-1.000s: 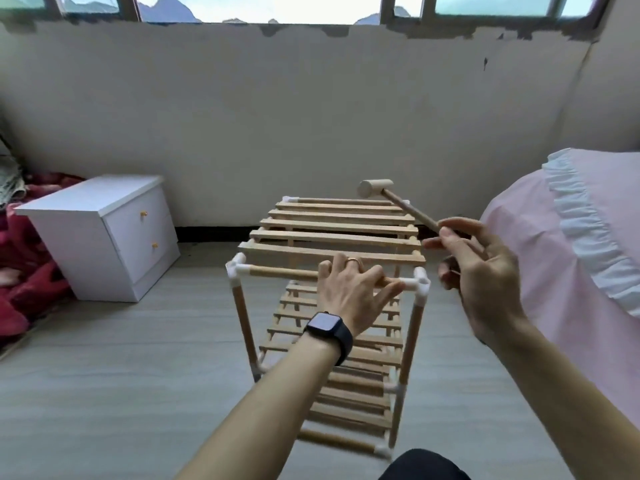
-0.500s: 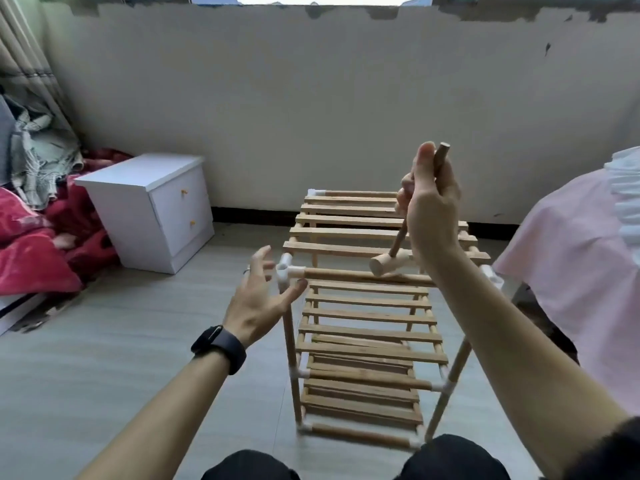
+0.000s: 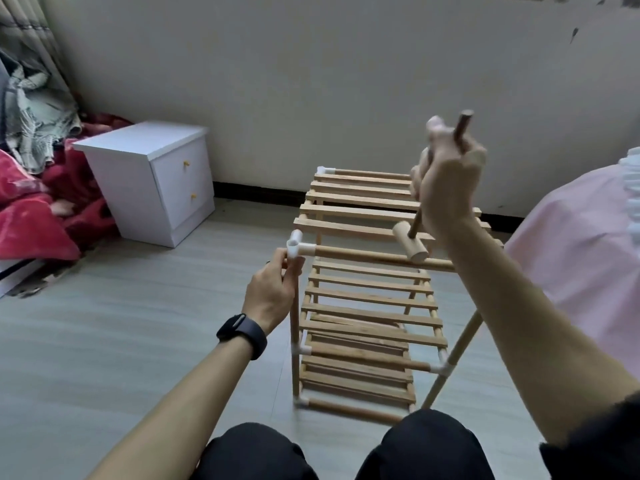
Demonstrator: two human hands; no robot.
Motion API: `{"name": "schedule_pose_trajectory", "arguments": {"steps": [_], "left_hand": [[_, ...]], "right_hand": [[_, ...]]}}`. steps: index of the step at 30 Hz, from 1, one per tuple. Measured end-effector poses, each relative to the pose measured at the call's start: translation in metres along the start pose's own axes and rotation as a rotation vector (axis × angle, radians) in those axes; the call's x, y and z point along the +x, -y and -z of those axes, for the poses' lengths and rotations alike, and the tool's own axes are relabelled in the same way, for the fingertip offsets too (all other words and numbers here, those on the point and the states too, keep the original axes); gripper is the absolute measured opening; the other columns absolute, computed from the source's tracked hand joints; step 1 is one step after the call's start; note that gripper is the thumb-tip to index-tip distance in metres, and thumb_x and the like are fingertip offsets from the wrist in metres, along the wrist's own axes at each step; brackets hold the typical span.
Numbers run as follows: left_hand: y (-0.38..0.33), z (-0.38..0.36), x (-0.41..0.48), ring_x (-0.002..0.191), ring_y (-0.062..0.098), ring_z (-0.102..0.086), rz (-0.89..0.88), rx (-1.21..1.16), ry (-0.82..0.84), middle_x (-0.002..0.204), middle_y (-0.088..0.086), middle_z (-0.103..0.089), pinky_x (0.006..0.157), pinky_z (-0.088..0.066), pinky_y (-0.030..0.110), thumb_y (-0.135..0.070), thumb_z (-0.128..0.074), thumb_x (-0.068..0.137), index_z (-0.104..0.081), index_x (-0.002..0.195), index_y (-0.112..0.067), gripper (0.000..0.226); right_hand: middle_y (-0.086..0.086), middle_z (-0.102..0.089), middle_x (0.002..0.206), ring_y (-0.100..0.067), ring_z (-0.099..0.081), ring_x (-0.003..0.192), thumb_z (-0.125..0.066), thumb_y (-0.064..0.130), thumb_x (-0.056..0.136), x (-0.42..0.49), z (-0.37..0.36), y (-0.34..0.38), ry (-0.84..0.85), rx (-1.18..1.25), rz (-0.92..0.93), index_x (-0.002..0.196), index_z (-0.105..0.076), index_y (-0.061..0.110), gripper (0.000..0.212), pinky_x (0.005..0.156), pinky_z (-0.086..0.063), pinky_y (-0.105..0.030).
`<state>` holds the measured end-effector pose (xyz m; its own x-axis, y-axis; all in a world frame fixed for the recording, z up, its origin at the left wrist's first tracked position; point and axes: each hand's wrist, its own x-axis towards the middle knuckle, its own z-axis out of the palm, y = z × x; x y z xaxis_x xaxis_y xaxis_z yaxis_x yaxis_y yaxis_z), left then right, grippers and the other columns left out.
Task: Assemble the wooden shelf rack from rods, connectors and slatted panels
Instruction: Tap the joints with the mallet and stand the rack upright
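Fingers (image 3: 277, 263) of the left hand (image 3: 268, 296), spread open a moment ago, now pinch the white connector (image 3: 298, 247) at the rack's (image 3: 367, 306) near-left top corner. The right hand (image 3: 446, 188) grips the mallet (image 3: 410, 245), its head hanging just above the rack's front rod (image 3: 346, 252); the joint looks braced for tapping.

The grey plank floor (image 3: 138, 341) carries the wooden rack (image 3: 367, 336), which stands upright on its rod feet in the middle. A white bedside cabinet (image 3: 145, 174) sits far left against the wall, and a red blanket (image 3: 31, 223) is heaped just left of it.
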<state>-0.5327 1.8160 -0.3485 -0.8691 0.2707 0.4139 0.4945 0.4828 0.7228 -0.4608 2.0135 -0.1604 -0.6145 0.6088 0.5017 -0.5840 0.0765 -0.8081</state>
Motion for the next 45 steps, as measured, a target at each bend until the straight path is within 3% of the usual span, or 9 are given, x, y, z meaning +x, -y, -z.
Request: {"name": "schedule_pose_trajectory", "arguments": {"steps": [8,14,17,22,25,29,34,37,45], "left_hand": [[-0.007,-0.004,-0.002,0.074,0.023,-0.070,0.035,-0.028,0.007,0.089,-0.006,-0.071,0.060,-0.058,0.046,-0.053,-0.034,0.100,-0.054,0.114,-0.020,0.041],[-0.020,-0.025,-0.010,0.077,0.019,-0.072,-0.062,-0.039,0.060,0.095,0.002,-0.075,0.064,-0.060,0.042,-0.058,-0.040,0.096,-0.060,0.124,-0.016,0.054],[-0.036,-0.042,0.002,0.092,0.015,-0.071,-0.012,-0.134,0.141,0.101,-0.001,-0.075,0.076,-0.060,0.035,-0.051,-0.054,0.096,-0.064,0.125,-0.021,0.042],[-0.041,-0.057,0.013,0.100,0.014,-0.070,0.010,-0.255,0.194,0.108,0.000,-0.075,0.083,-0.060,0.038,-0.051,-0.056,0.094,-0.065,0.127,-0.024,0.044],[-0.036,-0.063,0.010,0.099,0.015,-0.070,0.002,-0.280,0.151,0.108,0.000,-0.074,0.080,-0.061,0.039,-0.049,-0.056,0.094,-0.064,0.129,-0.025,0.043],[-0.033,-0.063,0.010,0.097,0.014,-0.069,0.019,-0.295,0.159,0.104,-0.003,-0.074,0.081,-0.060,0.037,-0.048,-0.058,0.095,-0.066,0.123,-0.027,0.036],[-0.032,-0.065,0.005,0.101,0.013,-0.068,0.037,-0.314,0.176,0.105,-0.005,-0.073,0.088,-0.058,0.038,-0.042,-0.062,0.096,-0.067,0.118,-0.025,0.028],[-0.031,-0.066,0.004,0.101,0.015,-0.069,0.040,-0.306,0.168,0.102,-0.007,-0.072,0.087,-0.058,0.035,-0.039,-0.062,0.097,-0.067,0.117,-0.023,0.026],[-0.032,-0.063,0.005,0.096,0.014,-0.068,0.040,-0.265,0.194,0.102,-0.002,-0.074,0.086,-0.058,0.033,-0.041,-0.063,0.094,-0.068,0.118,-0.019,0.033]], "right_hand": [[0.006,-0.032,0.044,-0.012,-0.028,0.037,-0.051,0.020,0.102,-0.020,0.005,-0.021,0.053,-0.064,-0.009,0.057,-0.039,0.019,0.047,0.039,-0.020,-0.035],[0.014,-0.046,0.059,-0.005,-0.045,0.056,-0.032,0.054,0.102,-0.014,0.027,0.001,-0.045,-0.223,0.063,0.072,-0.059,0.027,0.049,0.060,-0.039,-0.020],[0.008,-0.040,0.052,-0.009,-0.037,0.046,-0.032,0.064,0.101,-0.029,0.057,0.011,0.057,-0.246,-0.030,0.080,-0.069,0.029,0.055,0.043,-0.033,-0.022],[-0.009,-0.072,0.117,-0.019,-0.071,0.088,-0.071,0.054,0.088,-0.056,0.116,0.017,0.424,-0.097,-0.343,0.110,-0.076,0.022,0.040,0.070,-0.059,-0.024],[-0.011,-0.072,0.109,-0.018,-0.067,0.077,-0.062,0.033,0.095,-0.070,0.132,0.006,0.554,-0.135,-0.502,0.117,-0.076,0.020,0.029,0.065,-0.058,-0.023],[0.000,-0.070,0.091,-0.016,-0.050,0.057,-0.046,0.010,0.106,-0.088,0.130,-0.019,0.569,-0.547,-0.319,0.121,-0.062,0.028,0.029,0.050,-0.047,-0.021],[0.002,-0.066,0.092,-0.009,-0.064,0.083,-0.050,0.024,0.105,-0.091,0.122,-0.031,0.577,-0.891,-0.131,0.115,-0.059,0.032,0.015,0.067,-0.057,-0.030],[0.003,-0.065,0.078,-0.012,-0.063,0.073,-0.052,0.028,0.104,-0.087,0.118,-0.030,0.693,-1.050,-0.058,0.109,-0.067,0.021,0.017,0.053,-0.052,-0.024],[0.003,-0.053,0.064,-0.007,-0.048,0.045,-0.046,0.017,0.108,-0.068,0.103,-0.007,0.516,-0.845,0.298,0.112,-0.062,0.011,0.018,0.040,-0.031,-0.010]]}}
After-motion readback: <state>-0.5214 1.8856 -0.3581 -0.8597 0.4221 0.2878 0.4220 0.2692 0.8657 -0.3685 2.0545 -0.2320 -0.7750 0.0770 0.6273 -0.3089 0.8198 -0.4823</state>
